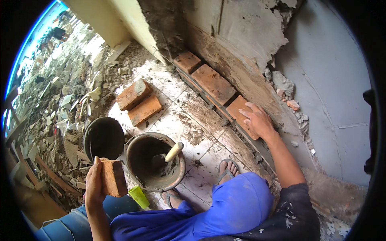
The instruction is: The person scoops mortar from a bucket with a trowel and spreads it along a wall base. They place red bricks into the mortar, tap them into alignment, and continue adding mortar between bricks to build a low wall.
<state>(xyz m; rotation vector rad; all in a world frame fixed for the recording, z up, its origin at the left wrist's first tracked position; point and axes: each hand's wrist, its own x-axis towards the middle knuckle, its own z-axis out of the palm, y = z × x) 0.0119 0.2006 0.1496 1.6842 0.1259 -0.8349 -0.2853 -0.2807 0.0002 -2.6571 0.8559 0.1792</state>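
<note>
My L hand is clenched round a red clay brick, held up off the floor, out to my L. It's foreshortened, so I can't tell its long axis for sure. My R hand is splayed, not gripping, fingers resting over the end brick of a row along the wall's foot. That brick's long axis runs w/ the wall, upper L to lower R, in line w/ the middle brick and the short far brick. So: held brick well L of the row, mortar bucket w/ trowel btwn; R hand's the one at the row.

Floor's white tile, smeared w/ mortar & grit. Approx. front-L, two loose bricks lie side by side; black bucket nearer me. Rubble fills the far L; wall plaster's broken, ragged-edged.
</note>
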